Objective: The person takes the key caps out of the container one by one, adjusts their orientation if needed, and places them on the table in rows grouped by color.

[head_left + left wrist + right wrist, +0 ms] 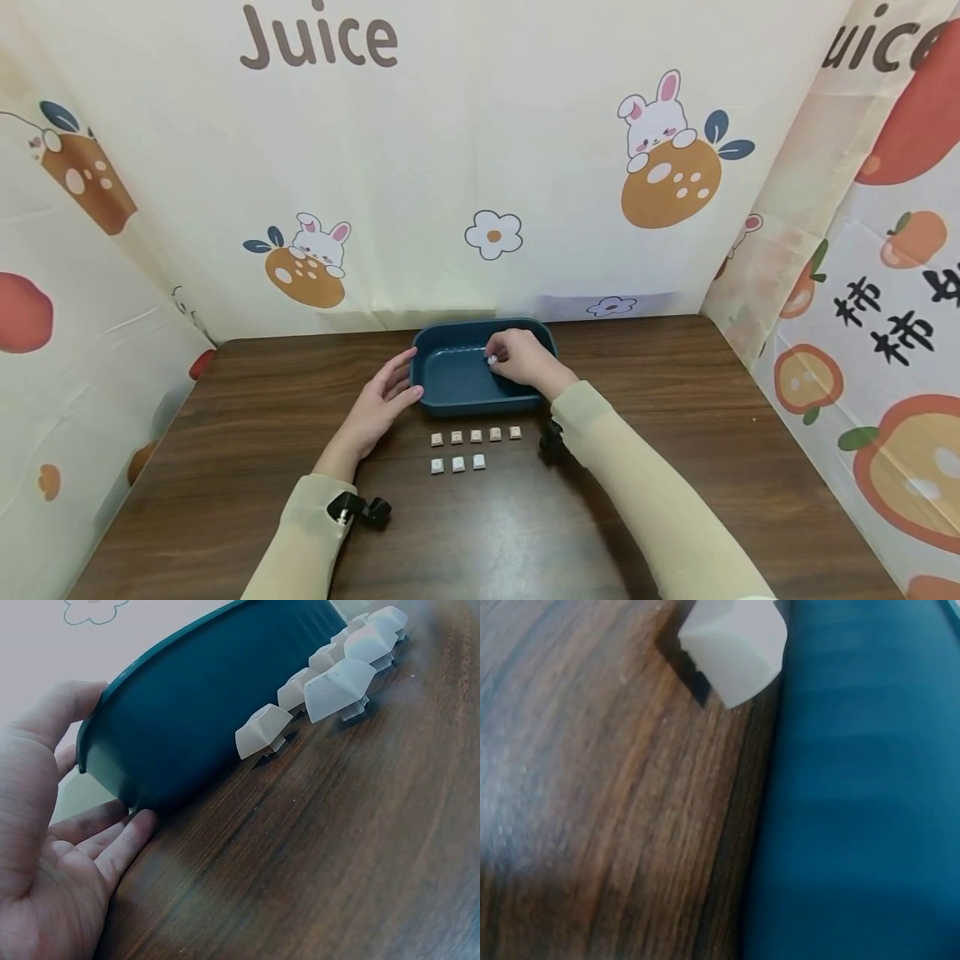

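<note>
A dark blue tray (457,408) stands on the table, and my left hand (382,404) rests against its left end. In the left wrist view, the thumb of that hand (45,847) touches the rim and the fingertips lie low by the tray's wall (187,712). My right hand (522,360) is over the inside of the tray, pinching a small white keycap (492,360). In front of the tray, several keycaps (476,436) form a back row, with 3 whiter keycaps (458,464) before them. The right wrist view shows a keycap (739,652) beside the tray, but no hand.
The brown wooden table (300,358) runs back to a printed cloth (420,167) close behind the tray. Further cloth hangs at both sides. Each wrist carries a black camera mount (360,508).
</note>
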Available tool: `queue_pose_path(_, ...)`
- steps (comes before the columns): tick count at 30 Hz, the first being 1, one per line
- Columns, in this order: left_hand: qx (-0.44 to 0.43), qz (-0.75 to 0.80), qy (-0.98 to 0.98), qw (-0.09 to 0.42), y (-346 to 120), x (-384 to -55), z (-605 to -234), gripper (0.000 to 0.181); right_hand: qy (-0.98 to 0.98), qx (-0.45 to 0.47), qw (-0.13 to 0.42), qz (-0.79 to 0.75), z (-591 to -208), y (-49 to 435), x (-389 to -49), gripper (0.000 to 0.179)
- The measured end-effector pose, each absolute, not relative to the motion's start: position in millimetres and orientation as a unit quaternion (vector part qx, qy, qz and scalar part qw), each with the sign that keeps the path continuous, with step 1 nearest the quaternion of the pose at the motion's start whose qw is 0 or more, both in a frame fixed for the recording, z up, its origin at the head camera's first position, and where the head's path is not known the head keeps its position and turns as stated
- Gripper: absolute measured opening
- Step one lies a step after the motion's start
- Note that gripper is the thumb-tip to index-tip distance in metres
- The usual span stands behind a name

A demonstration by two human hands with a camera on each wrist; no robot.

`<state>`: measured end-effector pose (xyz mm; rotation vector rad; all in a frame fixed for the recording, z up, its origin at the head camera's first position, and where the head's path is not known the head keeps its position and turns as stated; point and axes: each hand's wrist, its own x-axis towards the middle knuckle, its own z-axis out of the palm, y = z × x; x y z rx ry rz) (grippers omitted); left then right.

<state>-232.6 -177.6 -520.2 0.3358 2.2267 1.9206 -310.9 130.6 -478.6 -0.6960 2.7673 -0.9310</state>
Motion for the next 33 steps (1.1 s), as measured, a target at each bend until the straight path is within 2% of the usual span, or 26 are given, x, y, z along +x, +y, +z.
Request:
queue_pose_path(8, 0.112, 0.648, 0.748, 0.093, -177.1, -232.5, -520.2, 0.07, 0.911, -0.222, 0.054, -0.343, -477.8, 132.2, -310.7, 0.02)
queue_pose_path(33, 0.11, 0.647, 0.749, 0.094, -176.7, -231.7, -518.7, 0.07, 0.905, -0.228, 0.044, -0.356, -476.3, 133.8, -309.9, 0.015)
